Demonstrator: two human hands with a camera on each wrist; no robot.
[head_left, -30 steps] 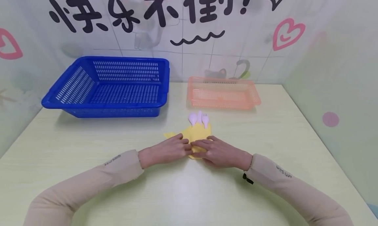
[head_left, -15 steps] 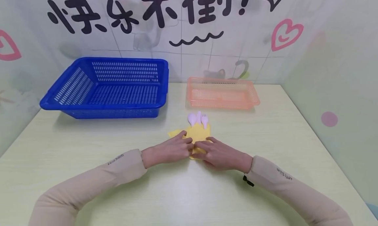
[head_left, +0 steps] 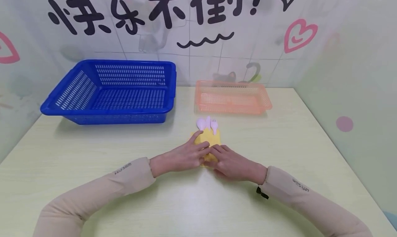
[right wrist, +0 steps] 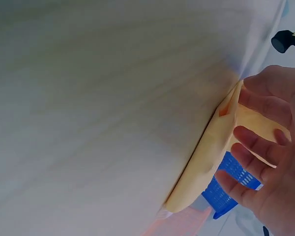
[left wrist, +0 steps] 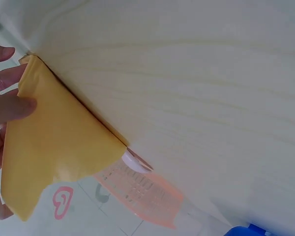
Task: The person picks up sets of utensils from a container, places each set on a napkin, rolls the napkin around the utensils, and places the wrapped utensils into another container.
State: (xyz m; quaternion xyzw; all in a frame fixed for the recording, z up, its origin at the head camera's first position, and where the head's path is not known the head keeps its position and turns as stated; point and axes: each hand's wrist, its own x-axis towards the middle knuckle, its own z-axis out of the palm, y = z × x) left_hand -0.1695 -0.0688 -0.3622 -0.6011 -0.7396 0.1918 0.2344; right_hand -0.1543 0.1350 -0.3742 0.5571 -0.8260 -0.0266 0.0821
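A yellow napkin [head_left: 211,137] lies folded on the table, with a pale purple plastic spoon [head_left: 201,123], knife [head_left: 208,122] and fork [head_left: 214,125] sticking out of its far end. My left hand [head_left: 187,156] holds the left part of the napkin, its index finger stretched towards the cutlery. In the left wrist view a thumb presses on the yellow napkin [left wrist: 64,132]. At the near right side, my right hand [head_left: 234,164] grips the napkin's near edge with thumb and index finger; its other fingers stand apart in the right wrist view. The cutlery handles are hidden inside.
A large blue plastic basket [head_left: 124,112] stands at the back left. To its right, behind the cutlery, is a small pink-orange basket [head_left: 232,111]. A printed wall sheet [head_left: 176,70] closes off the back of the table [head_left: 192,209].
My left hand has shifted to the right, bringing the napkin's left flap over with it, and its index finger has reached farther forward. The right hand stays nearly in place at the near edge.
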